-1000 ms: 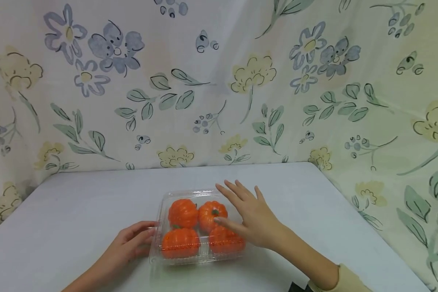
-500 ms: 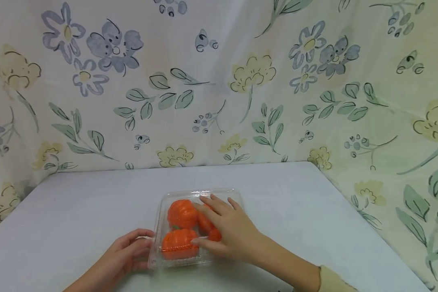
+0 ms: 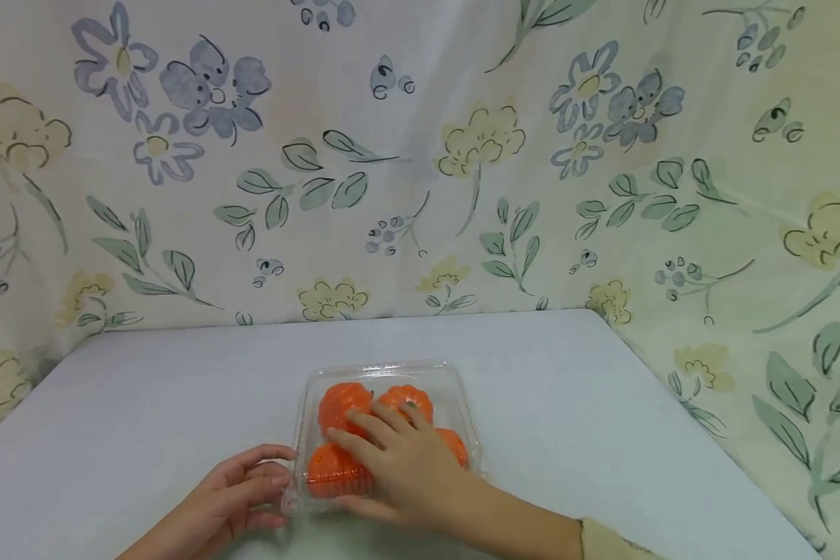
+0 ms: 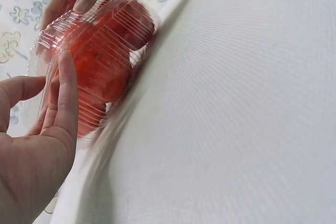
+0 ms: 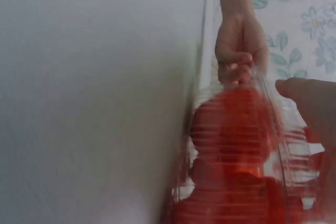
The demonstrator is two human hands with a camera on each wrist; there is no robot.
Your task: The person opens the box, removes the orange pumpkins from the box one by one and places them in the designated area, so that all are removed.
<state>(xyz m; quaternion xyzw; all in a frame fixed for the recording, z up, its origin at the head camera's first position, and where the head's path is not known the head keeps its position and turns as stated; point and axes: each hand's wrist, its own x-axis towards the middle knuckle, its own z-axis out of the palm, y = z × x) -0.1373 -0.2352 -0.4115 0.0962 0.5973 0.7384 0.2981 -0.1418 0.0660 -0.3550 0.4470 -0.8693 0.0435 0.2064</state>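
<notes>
A clear plastic clamshell container point(image 3: 455, 386) with a ribbed wall stands on the white table, lid closed. Inside are several small orange pumpkins point(image 3: 341, 404) with green stems. At the container's left edge, my left hand point(image 3: 227, 494) pinches the rim; the left wrist view has its thumb and fingers point(image 4: 67, 98) on either side of the edge. My right hand point(image 3: 420, 474) lies across the top of the lid with its fingers spread, hiding part of the front pumpkins. In the right wrist view, the right thumb point(image 5: 302, 90) reaches over the lid's near edge.
The white table point(image 3: 567, 404) extends to both sides of the container and behind it. A flower-patterned cloth point(image 3: 420, 179) hangs along the back and the sides. A light sleeve point(image 3: 612, 540) covers the right forearm.
My right hand has swept left and nearer across the lid, uncovering pumpkins on the right. My left hand has shifted slightly nearer along the left edge. The container has hardly moved.
</notes>
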